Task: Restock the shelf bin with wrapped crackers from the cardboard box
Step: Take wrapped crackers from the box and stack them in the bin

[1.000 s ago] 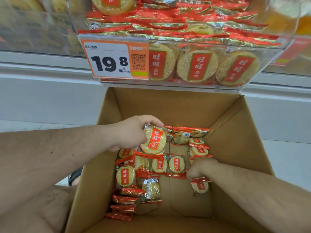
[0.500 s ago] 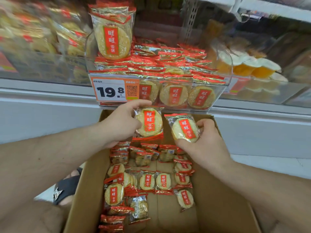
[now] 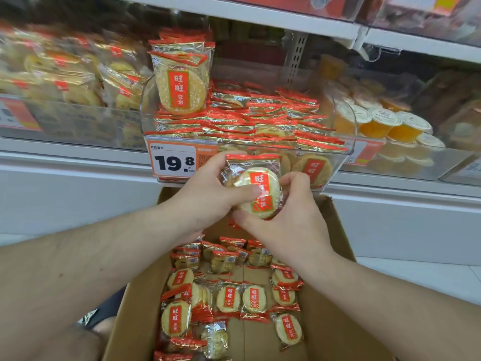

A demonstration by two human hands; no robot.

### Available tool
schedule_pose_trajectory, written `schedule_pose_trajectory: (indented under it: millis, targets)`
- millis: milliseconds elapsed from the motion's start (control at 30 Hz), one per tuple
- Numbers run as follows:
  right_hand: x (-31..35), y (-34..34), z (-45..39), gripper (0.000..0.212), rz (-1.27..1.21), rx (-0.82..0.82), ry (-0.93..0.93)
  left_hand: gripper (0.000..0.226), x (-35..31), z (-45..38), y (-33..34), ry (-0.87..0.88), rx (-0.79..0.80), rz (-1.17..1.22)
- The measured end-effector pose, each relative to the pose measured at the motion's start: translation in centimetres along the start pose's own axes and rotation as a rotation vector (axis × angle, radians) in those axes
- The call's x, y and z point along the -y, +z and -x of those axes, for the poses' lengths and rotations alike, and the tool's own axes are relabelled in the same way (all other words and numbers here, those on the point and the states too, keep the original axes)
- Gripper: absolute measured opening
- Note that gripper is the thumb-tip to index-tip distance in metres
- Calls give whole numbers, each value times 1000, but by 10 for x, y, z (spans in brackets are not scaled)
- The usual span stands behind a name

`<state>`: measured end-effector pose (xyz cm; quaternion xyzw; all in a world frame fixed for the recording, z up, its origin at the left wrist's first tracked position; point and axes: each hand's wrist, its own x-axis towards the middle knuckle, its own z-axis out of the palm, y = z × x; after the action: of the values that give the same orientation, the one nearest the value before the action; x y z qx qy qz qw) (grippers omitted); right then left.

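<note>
Both hands meet in front of the clear shelf bin [image 3: 346, 142], holding wrapped crackers [image 3: 260, 190] stacked together. My left hand [image 3: 208, 194] grips the stack from the left with the thumb across the front. My right hand [image 3: 289, 214] pinches it from below and the right. The bin holds many flat red-and-gold cracker packs [image 3: 260, 118] and one pack standing upright [image 3: 181, 84] at its left. Below, the open cardboard box [image 3: 325, 308] holds several more loose wrapped crackers [image 3: 229, 299].
An orange price tag [image 3: 173, 160] reading 19.8 hangs on the bin front. Cups of orange jelly [image 3: 377, 123] fill the bin to the right, other cracker packs [image 3: 65, 74] the bin to the left. A white shelf edge [image 3: 260, 14] runs above. A sandalled foot [image 3: 101, 319] shows left of the box.
Both hands rose from the box, each with a cracker pack, and have now brought the two packs together in front of the bin. The view has tilted up toward the shelf.
</note>
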<state>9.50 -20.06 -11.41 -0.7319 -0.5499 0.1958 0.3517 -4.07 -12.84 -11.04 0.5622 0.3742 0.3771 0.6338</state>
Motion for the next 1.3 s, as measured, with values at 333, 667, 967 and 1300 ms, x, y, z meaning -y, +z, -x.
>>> schedule_pose_trajectory:
  millis: [333, 667, 967, 1300]
  targets:
    - [14, -33, -34, 77, -470, 291, 51, 87, -33, 9, -25, 207, 136, -210]
    - [49, -46, -39, 18, -631, 373, -61, 91, -49, 13, -44, 254, 41, -328]
    - [114, -27, -127, 19, -445, 199, -198, 59, -55, -6, -89, 316, -678, -274]
    - [138, 26, -153, 28, -128, 50, -241, 69, -43, -11, -90, 226, -542, -309]
